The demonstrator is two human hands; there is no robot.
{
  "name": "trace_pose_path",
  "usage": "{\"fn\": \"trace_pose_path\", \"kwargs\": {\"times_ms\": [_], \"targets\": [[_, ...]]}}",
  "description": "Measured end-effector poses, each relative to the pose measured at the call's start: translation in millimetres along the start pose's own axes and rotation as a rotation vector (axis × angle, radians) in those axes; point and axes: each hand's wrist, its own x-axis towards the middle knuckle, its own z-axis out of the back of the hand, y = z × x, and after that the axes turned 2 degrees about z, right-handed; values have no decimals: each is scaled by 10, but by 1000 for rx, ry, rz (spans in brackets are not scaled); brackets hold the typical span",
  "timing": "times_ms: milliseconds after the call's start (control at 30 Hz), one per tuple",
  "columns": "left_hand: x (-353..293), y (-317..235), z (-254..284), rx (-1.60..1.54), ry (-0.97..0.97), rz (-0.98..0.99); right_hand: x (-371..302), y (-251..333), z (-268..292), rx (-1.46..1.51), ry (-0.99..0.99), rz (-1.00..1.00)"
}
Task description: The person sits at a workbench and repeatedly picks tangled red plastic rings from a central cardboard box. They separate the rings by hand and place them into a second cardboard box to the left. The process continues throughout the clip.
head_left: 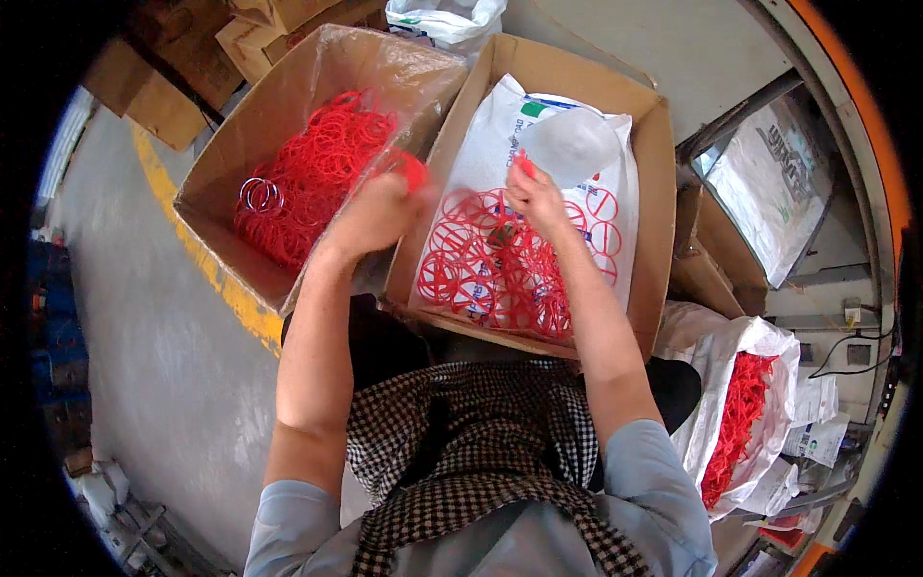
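My left hand is closed and blurred by motion above the border between two cardboard boxes. A smeared red piece shows at its fingers; its exact form is unclear. My right hand pinches a small red plastic piece over the right box. Below it, many thin red plastic rings, some with a bar across, lie on a white printed sack lining that box. A whitish translucent round sheet is just beyond my right hand. More red rings are heaped in the left box.
A few pale metallic-looking rings lie on the left heap. A white sack of red pieces stands at my right. Beyond the boxes is a white bag. A yellow line crosses the grey floor. Cardboard boxes stand far left.
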Motion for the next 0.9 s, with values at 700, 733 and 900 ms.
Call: {"fn": "trace_pose_path", "kwargs": {"times_ms": [700,733,900], "targets": [[308,214,-721,-61,-77,-81,-842,497,118,-853,-292,271],[275,148,-749,-33,-220,-126,-892,569,132,-729,-415,295],[203,-71,-775,10,-259,-124,-1102,775,-49,-877,-414,517]]}}
